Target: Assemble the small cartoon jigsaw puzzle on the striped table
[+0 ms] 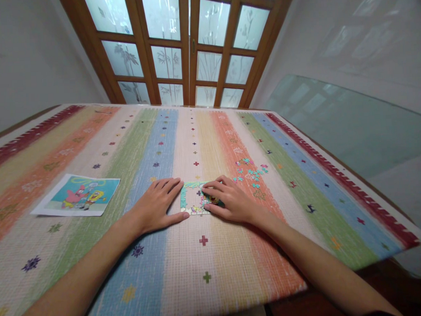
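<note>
A small partly assembled jigsaw puzzle (pixel 191 198) lies on the striped tablecloth (pixel 207 255) in the middle of the table. My left hand (pixel 157 203) rests flat on the cloth, its fingers and thumb against the puzzle's left edge. My right hand (pixel 229 199) lies over the puzzle's right side, with the fingertips pressing down on pieces inside the frame. Loose teal and pink puzzle pieces (pixel 251 171) are scattered just beyond my right hand.
A printed cartoon picture (pixel 78 195) lies flat on the left of the table. Wooden doors with frosted glass panes (pixel 189 48) stand behind the table. The table's right edge (pixel 370 194) runs along a wall with a glass sheet (pixel 350 121).
</note>
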Available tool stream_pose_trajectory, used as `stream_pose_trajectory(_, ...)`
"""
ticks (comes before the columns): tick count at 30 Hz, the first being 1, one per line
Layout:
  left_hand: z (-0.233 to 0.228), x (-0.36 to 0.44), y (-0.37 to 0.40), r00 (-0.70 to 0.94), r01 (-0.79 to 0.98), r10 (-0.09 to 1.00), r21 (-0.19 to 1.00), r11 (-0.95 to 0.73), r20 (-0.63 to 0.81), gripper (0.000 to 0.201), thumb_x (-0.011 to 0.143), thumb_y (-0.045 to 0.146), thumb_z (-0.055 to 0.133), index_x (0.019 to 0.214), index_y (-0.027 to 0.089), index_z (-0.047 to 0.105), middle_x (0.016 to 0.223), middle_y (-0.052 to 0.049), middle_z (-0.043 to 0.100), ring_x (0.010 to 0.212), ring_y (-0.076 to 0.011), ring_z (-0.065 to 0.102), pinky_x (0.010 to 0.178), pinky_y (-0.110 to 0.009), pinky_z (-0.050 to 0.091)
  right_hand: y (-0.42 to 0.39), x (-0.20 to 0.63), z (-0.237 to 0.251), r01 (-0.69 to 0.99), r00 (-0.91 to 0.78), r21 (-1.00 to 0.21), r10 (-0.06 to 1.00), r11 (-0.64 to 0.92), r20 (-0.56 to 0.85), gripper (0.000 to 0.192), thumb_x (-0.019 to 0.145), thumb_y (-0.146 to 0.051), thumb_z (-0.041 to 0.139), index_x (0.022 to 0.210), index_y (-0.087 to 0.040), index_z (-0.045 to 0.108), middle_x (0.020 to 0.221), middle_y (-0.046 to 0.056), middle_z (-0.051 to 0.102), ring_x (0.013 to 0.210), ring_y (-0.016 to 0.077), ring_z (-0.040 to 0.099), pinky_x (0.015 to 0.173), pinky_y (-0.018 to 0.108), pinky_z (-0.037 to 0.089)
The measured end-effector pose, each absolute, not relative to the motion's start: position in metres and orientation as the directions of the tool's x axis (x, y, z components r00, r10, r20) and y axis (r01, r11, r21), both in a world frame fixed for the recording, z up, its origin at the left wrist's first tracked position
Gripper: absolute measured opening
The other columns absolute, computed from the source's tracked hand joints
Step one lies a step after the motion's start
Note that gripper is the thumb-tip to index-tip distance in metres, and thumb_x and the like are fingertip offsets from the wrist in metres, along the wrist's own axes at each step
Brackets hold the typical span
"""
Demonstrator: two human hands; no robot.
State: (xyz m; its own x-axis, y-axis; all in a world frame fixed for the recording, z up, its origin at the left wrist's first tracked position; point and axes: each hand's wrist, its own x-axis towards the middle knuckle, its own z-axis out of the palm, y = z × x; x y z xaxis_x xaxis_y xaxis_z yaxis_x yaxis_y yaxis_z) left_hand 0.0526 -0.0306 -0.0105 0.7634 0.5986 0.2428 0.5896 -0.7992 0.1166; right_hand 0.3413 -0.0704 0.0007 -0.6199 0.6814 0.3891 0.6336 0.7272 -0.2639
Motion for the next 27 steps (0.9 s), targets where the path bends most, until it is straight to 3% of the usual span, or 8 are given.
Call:
stream_pose_trajectory(4,-0.0114,0.0524,-0.0306,0.755,0.591,0.604,0.132,-0.796,0.257,0.082,0.095,0.075,0.047,0.151,0.016,0.048,0.148,-0.020,0.055,0.132,-0.0397,0.051,0.112,-0.059,0.038,-0.0703,0.3442,0.0015,0.639,-0.606,-0.288,0.697,0.713,0.383,0.041,0.094,-0.043,0.067,0.128,-0.021,0.069,0.126,0.013,0.071,0.108,0.0324,0.055,0.095,0.054,0.050)
stream_pose_trajectory(10,-0.0116,0.0527,-0.0311,0.758,0.603,0.610,0.108,-0.790,0.231,0.084,0.096,0.076,0.043,0.149,0.011,0.049,0.147,-0.023,0.055,0.132,-0.0410,0.050,0.112,-0.060,0.037,-0.0690,0.3461,0.0015,0.642,-0.619,-0.273,0.695,0.716,0.366,0.051,0.088,-0.052,0.074,0.129,-0.022,0.069,0.128,0.012,0.071,0.111,0.0323,0.056,0.095,0.054,0.050)
stream_pose_trajectory(27,-0.0124,0.0524,-0.0304,0.757,0.592,0.597,0.109,-0.798,0.266,0.082,0.096,0.076,0.044,0.151,0.016,0.047,0.148,-0.020,0.055,0.131,-0.0396,0.052,0.111,-0.058,0.039,-0.0708,0.3438,0.0072,0.645,-0.576,-0.387,0.752,0.659,0.320,0.062,0.083,-0.042,0.081,0.137,-0.020,0.060,0.124,0.015,0.070,0.116,0.0338,0.057,0.096,0.051,0.051)
